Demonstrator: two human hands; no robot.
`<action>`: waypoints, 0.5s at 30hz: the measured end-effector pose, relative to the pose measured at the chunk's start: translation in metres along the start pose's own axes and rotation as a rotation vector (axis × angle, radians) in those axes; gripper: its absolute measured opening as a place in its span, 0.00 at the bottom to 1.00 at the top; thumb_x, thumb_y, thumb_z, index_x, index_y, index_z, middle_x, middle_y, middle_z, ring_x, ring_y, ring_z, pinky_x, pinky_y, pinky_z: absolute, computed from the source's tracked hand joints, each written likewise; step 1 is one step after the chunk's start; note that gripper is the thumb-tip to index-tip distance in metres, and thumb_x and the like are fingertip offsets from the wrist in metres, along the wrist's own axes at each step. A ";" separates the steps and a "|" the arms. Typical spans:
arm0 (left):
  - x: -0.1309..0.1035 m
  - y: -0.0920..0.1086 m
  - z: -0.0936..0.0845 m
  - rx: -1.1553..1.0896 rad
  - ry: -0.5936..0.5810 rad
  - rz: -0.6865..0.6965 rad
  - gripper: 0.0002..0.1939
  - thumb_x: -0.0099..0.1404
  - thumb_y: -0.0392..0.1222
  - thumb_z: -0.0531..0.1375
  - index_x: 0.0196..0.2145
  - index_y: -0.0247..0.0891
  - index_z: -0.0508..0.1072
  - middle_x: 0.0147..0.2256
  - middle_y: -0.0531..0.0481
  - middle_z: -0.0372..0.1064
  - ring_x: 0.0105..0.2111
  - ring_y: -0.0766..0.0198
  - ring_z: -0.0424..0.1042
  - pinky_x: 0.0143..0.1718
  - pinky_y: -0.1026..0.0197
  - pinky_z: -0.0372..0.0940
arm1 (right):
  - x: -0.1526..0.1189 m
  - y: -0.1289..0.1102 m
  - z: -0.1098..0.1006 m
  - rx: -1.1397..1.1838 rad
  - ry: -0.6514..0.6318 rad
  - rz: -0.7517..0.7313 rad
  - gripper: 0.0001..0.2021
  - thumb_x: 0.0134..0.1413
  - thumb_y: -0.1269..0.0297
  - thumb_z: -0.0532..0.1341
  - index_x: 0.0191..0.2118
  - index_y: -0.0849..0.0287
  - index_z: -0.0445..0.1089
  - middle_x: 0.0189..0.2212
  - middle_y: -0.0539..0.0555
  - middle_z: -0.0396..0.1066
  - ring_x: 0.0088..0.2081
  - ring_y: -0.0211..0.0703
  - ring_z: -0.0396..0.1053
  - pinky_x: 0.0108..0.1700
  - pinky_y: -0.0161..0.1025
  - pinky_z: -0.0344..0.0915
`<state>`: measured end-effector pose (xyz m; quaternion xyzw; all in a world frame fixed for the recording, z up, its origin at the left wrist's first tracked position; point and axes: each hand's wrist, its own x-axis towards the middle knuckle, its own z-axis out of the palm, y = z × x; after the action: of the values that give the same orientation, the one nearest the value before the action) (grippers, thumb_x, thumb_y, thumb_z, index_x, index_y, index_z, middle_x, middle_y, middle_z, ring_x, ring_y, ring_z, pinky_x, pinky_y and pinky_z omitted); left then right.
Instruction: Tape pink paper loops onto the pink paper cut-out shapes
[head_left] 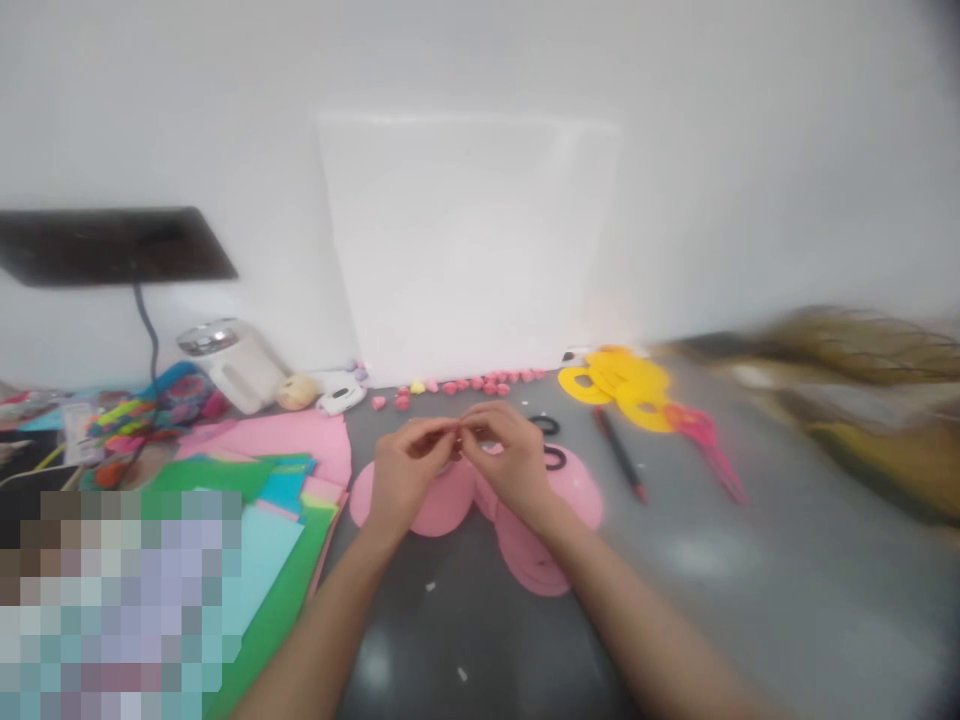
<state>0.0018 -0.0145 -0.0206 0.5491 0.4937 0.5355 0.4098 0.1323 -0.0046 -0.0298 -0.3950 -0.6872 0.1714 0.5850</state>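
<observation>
My left hand (411,462) and my right hand (510,458) meet fingertip to fingertip over the table. Both are closed in a pinch around something small and reddish that I cannot make out; the fingers and blur hide most of it. Under them lie pink paper circles (442,515), some overlapping, with a further pink stack (534,560) below my right wrist. Black scissor-like loops (553,458) show just right of my right hand. Behind my hands runs a row of small pink pieces (477,384), with one yellow piece (418,387) among them.
Yellow paper rings (622,380), a black-and-red pen (621,455) and pink scissors (706,445) lie to the right. Coloured paper sheets (270,550) are piled at left, near a white device (236,368). A white board (472,250) leans on the wall.
</observation>
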 end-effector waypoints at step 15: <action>0.009 0.008 -0.016 -0.103 0.286 -0.126 0.13 0.48 0.39 0.66 0.33 0.32 0.78 0.25 0.47 0.75 0.24 0.61 0.73 0.29 0.59 0.69 | 0.005 0.020 -0.012 -0.392 -0.208 0.265 0.17 0.45 0.82 0.51 0.35 0.61 0.73 0.36 0.56 0.72 0.38 0.44 0.68 0.41 0.40 0.64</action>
<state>-0.0137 -0.0079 -0.0101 0.4134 0.5523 0.6061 0.3958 0.1502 0.0092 -0.0374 -0.5680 -0.7059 0.1497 0.3959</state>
